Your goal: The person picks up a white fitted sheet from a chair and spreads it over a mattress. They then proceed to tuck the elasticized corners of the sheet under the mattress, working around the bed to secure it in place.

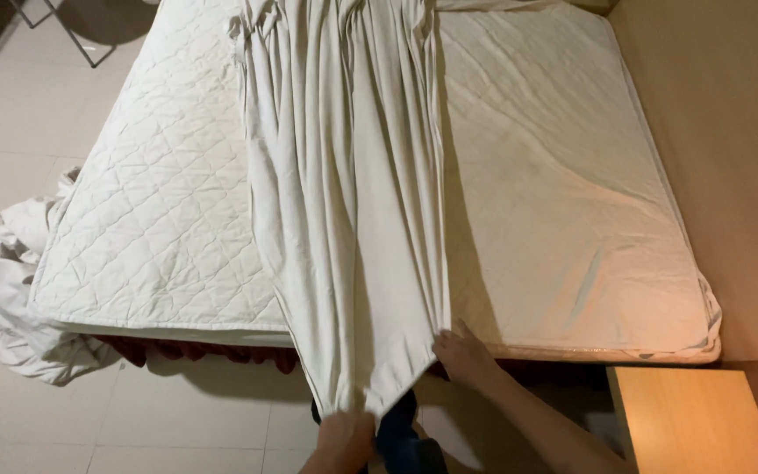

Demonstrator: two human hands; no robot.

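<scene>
A long, gathered white bedsheet [344, 193] runs lengthwise down the middle of a bed with a quilted white mattress pad [160, 202]. My left hand [344, 439] grips the sheet's near end below the mattress edge. My right hand [462, 355] pinches the sheet's right edge at the bed's near edge. The sheet hangs in folds between the two hands.
A crumpled white cloth [10, 290] lies on the tiled floor [19, 114] at the bed's left corner. A wooden bedside table [695, 412] stands at the lower right. A wooden wall panel [730, 140] runs along the bed's right side. Metal chair legs [72, 35] show at top left.
</scene>
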